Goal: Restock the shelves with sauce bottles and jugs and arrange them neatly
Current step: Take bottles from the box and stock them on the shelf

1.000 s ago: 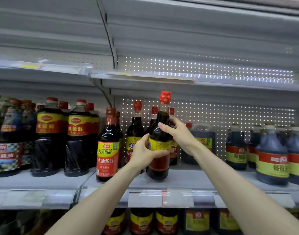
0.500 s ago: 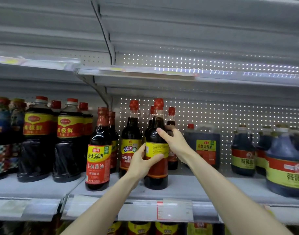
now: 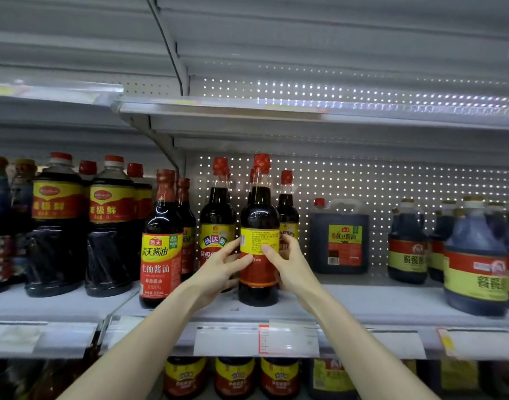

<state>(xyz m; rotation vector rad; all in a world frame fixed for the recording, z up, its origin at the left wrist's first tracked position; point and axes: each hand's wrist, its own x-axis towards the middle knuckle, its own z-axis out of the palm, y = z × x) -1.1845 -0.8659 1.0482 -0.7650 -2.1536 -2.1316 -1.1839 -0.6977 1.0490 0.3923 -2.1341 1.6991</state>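
A dark sauce bottle [image 3: 258, 215] with a red cap and a yellow and red label stands upright on the grey shelf [image 3: 363, 301], its printed back label facing me. My left hand [image 3: 218, 269] grips its left side at label height. My right hand [image 3: 288, 265] grips its right side, thumb on the yellow label. Like bottles stand close by: one to the left [image 3: 217, 209] and one behind to the right [image 3: 287, 203].
Left of these stand a red-labelled soy bottle [image 3: 160, 249] and larger dark bottles [image 3: 110, 226]. A square jug [image 3: 338, 238] stands at the back right, round jugs [image 3: 475, 261] farther right. An upper shelf [image 3: 276, 111] hangs overhead. More bottles [image 3: 234, 376] fill the shelf below.
The bottle came down from a lifted position and now stands on the shelf. My right hand slid from its shoulder down to the label. The label's back side has turned toward me.
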